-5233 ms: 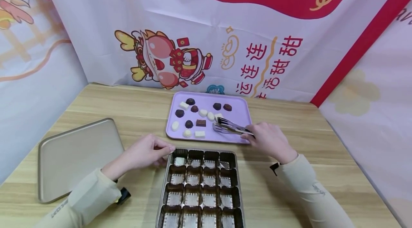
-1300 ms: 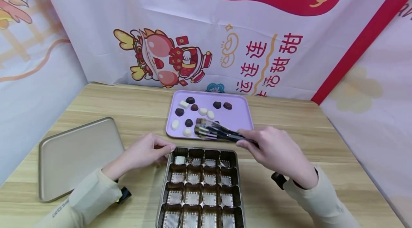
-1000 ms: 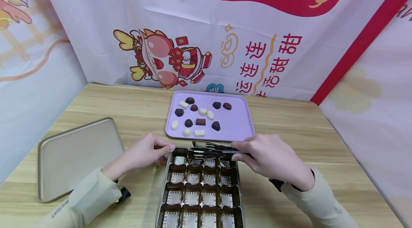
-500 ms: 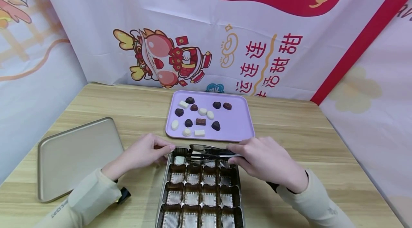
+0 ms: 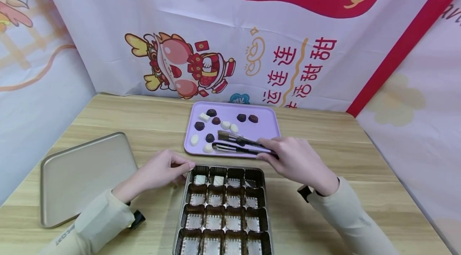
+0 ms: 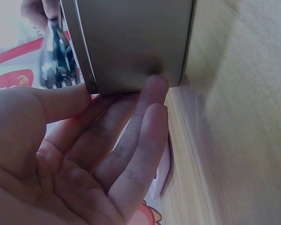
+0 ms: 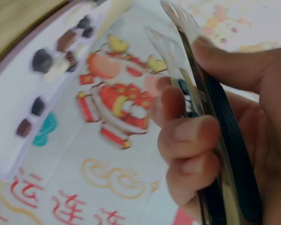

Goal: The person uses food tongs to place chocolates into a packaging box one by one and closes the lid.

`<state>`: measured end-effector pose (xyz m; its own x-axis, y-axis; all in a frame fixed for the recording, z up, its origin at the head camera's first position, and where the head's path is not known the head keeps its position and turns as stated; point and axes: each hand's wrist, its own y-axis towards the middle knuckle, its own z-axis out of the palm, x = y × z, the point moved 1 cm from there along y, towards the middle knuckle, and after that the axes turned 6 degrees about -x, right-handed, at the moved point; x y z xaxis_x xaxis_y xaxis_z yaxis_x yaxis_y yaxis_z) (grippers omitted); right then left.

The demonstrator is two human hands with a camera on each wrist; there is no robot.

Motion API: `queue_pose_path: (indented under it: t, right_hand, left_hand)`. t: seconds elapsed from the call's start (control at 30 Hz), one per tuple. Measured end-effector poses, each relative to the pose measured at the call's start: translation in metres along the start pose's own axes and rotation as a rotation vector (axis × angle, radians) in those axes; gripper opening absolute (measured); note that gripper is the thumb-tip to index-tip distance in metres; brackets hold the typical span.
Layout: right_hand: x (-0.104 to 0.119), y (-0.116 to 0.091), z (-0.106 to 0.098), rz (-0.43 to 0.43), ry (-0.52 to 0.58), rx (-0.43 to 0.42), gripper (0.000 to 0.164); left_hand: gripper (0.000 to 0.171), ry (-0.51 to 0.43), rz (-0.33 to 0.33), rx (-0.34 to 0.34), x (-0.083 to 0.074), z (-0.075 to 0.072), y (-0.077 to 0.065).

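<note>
My left hand (image 5: pixel 160 171) holds the back left corner of a metal chocolate box (image 5: pixel 265 207) lined with a brown compartment insert. In the left wrist view, its thumb is at the rim and its fingers lie against the side. Two white chocolates (image 5: pixel 218 181) sit in neighbouring compartments of the back row, at its left end. My right hand (image 5: pixel 299 163) grips black-handled tongs (image 5: pixel 234 149) with forked ends. The tongs are spread and hover over the front of a purple tray (image 5: pixel 264 127), partly hiding chocolates there. Nothing shows between their tips in the right wrist view.
Dark, brown and white chocolates (image 5: pixel 199 126) are scattered over the tray, mostly on its left half. A flat metal lid (image 5: pixel 86 179) lies on the wooden table (image 5: pixel 324 135) at the left. A printed cloth (image 5: pixel 216 15) hangs behind the table.
A white chocolate from the tray now lies in the second compartment of the back row. The tongs have risen from the box back over the tray. My left hand stays at the corner.
</note>
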<state>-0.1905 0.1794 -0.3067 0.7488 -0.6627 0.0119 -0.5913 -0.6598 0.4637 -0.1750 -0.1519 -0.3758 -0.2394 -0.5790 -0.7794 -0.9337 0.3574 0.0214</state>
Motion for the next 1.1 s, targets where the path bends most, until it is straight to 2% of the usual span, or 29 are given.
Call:
queue_pose_path:
  t: [0.07, 0.17, 0.43, 0.6, 0.87, 1.1]
  right_hand:
    - [-0.007, 0.003, 0.008, 0.002, -0.022, -0.026, 0.017]
    - [-0.018, 0.005, 0.021, -0.006, -0.054, -0.022, 0.016]
    - [-0.030, 0.011, 0.050, 0.005, -0.069, 0.117, 0.019]
    - [-0.028, 0.011, 0.057, 0.016, -0.073, 0.156, 0.017]
    - [-0.027, 0.008, 0.061, 0.064, -0.054, 0.156, 0.010]
    - [-0.027, 0.010, 0.063, 0.041, -0.062, 0.146, 0.011]
  left_hand:
    - [0.021, -0.001, 0.001, -0.001, 0.000, 0.000, 0.000]
    - [0.021, 0.004, 0.001, -0.002, 0.001, 0.000, -0.001]
    - [0.021, -0.004, -0.015, -0.006, 0.003, 0.000, -0.001]
    - [0.021, -0.015, -0.019, -0.006, 0.002, 0.001, -0.001]
    - [0.020, 0.005, -0.014, -0.003, 0.001, 0.003, 0.002]
    - [0.020, -0.002, -0.023, -0.004, 0.002, 0.001, -0.001]
